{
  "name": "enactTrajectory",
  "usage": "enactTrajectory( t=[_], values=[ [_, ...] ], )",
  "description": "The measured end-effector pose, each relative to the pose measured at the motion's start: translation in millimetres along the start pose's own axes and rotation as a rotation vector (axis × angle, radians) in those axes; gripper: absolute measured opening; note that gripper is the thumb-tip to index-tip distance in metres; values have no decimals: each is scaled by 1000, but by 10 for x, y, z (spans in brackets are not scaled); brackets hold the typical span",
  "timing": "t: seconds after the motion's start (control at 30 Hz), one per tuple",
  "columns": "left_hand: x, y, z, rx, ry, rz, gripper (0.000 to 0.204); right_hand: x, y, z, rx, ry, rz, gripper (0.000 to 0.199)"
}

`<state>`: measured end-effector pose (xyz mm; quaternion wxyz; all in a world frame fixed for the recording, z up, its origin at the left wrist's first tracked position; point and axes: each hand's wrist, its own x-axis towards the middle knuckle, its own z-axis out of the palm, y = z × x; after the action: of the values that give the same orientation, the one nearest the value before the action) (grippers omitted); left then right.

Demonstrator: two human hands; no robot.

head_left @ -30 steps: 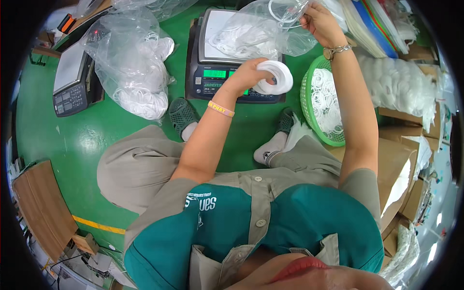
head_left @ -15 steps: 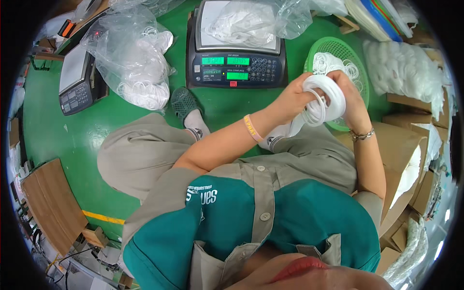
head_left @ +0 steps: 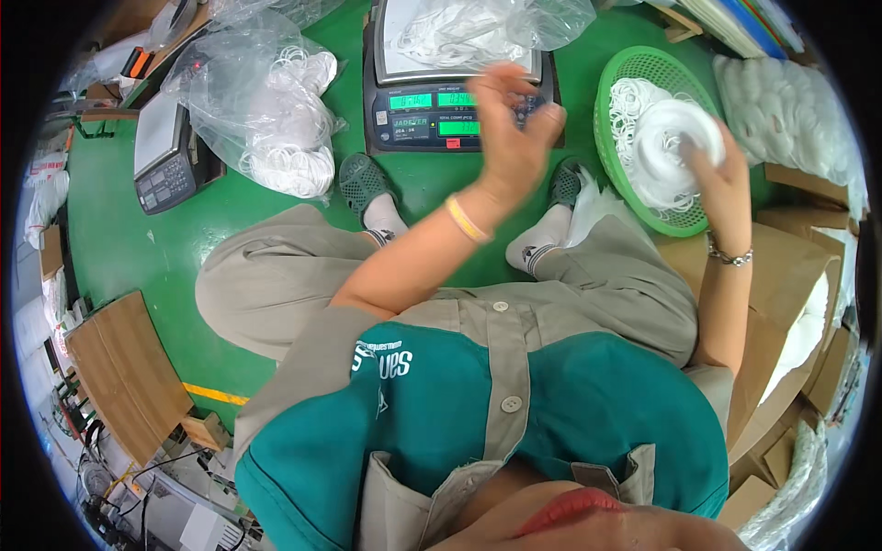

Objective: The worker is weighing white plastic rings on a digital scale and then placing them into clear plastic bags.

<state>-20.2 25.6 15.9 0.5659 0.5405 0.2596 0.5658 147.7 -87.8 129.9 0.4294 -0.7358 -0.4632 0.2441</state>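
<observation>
My right hand [head_left: 721, 179] is shut on a stack of white rubber rings [head_left: 675, 138] and holds it over a green plastic basket [head_left: 648, 66] that has more white rings [head_left: 629, 101] in it. My left hand [head_left: 510, 124], blurred by motion, is open and empty, fingers spread, just above the front of a black counting scale [head_left: 418, 115]. A clear plastic bag of white rings [head_left: 478, 28] lies on the scale's pan. I sit on the green floor with my feet between the scale and my lap.
A second, smaller scale [head_left: 165, 156] and a large clear bag of white rings [head_left: 276, 115] lie at the left. Cardboard boxes [head_left: 790, 266] crowd the right side. More bagged white rings [head_left: 790, 110] lie at the far right. A wooden board [head_left: 119, 367] is at the lower left.
The ring stack went from my left hand by the scale, through both hands, into my right hand over the basket. My left hand let go and swung back toward the scale.
</observation>
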Motion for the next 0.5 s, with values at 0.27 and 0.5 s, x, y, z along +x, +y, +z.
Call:
enactTrajectory(
  t=[0.27, 0.5],
  values=[
    [1041, 34, -753, 670, -240, 405, 101, -55, -60, -315, 115, 169, -43, 23],
    [1546, -84, -657, 765, -401, 358, 24, 10, 16, -304, 124, 164, -96, 22]
  ],
)
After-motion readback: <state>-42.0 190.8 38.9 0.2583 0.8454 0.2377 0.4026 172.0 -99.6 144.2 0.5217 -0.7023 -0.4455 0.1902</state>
